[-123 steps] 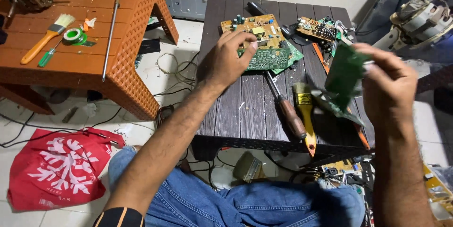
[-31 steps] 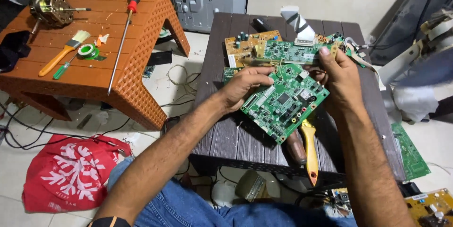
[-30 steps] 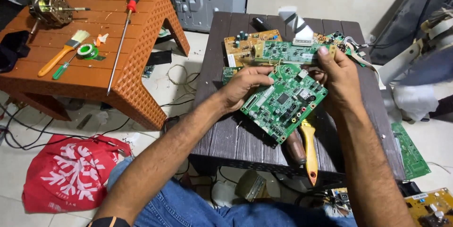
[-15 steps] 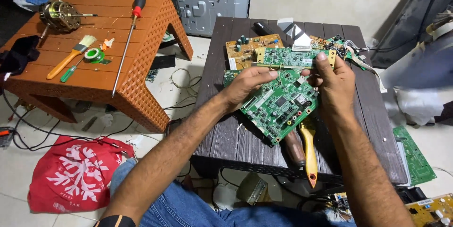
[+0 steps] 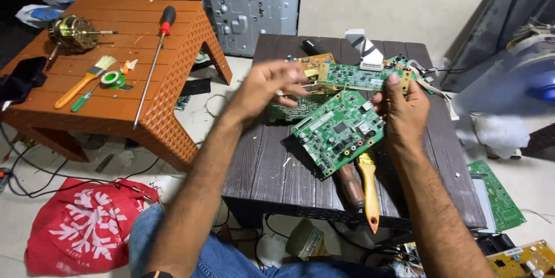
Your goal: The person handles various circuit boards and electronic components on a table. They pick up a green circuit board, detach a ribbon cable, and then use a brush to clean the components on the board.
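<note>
My right hand [image 5: 403,111] grips the right edge of a green circuit board [image 5: 338,130] and holds it tilted above a dark slatted table [image 5: 272,168]. My left hand [image 5: 267,84] hovers open to the left of the board, fingers spread, touching nothing. Behind the held board lie a long narrow green board [image 5: 352,76] and more boards, one partly hidden under it. A brown-handled screwdriver [image 5: 351,184] and a yellow-handled brush [image 5: 369,188] lie on the table under the board.
An orange plastic stool-table [image 5: 115,104] at left carries a long red-handled screwdriver [image 5: 153,64], a brush, green tape and a small motor [image 5: 72,29]. A red bag [image 5: 87,226] lies on the floor. More boards [image 5: 497,194] lie at right. A grey metal panel [image 5: 251,0] stands behind.
My left hand let go of the green board and lifted off to the left, opening. The right hand alone now holds the board, which stays tilted over the table.
</note>
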